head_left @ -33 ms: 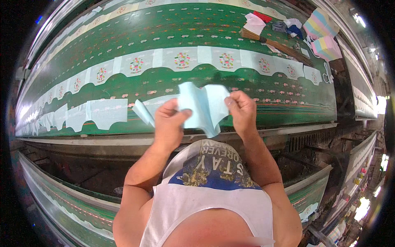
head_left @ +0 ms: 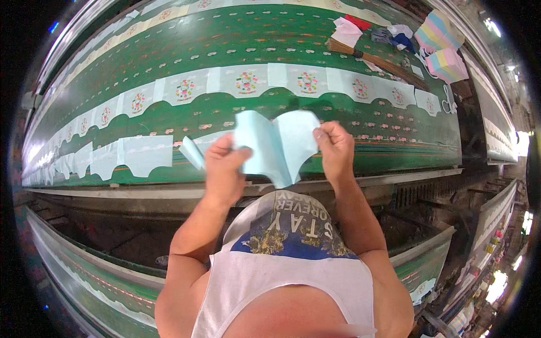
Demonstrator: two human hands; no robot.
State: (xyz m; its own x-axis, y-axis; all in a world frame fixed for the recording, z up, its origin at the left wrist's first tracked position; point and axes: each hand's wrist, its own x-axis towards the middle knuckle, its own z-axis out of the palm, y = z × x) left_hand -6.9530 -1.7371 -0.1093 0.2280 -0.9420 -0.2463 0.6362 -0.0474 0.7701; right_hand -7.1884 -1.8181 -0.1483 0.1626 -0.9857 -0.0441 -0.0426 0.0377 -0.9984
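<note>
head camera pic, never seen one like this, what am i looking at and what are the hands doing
The picture comes from a wide fisheye camera worn on a person's head, looking down, so straight edges bend near the rim. No machine here: two bare hands. The left hand and right hand each have a grip on pale blue cut paper pieces, held up in front of the chest. Below them runs a long table covered in green printed fabric, with a row of white scalloped pieces bearing flower motifs laid along it. At the far right end lie stacks of pastel paper and a broom.
</note>
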